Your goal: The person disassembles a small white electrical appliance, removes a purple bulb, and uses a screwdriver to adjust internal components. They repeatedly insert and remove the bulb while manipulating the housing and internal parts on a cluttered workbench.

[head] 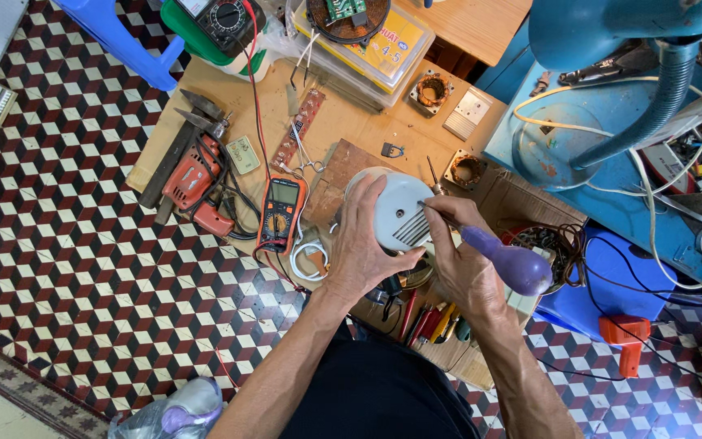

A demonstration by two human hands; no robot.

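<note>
Our left hand point(365, 248) lies closest to us, fingers spread and clamped over the left side of a round white housing point(398, 211). Its thumb hooks under the near rim, and the fingertips reach the far rim. Our right hand point(461, 256) grips a screwdriver point(497, 258) by its purple handle, fingers curled tight around the shaft end. The metal tip touches the housing just above its slotted vents, to the right of our left fingertips.

Beyond the left knuckles sits an orange multimeter point(280, 213) with a white cable point(309, 262) coiled beside it, both near the wrist. Further left an orange drill point(194, 180) lies well apart. Pliers point(428, 321) crowd the board edge under our right wrist. Room is tight to the right, where a blue box point(611, 280) stands close to the handle.
</note>
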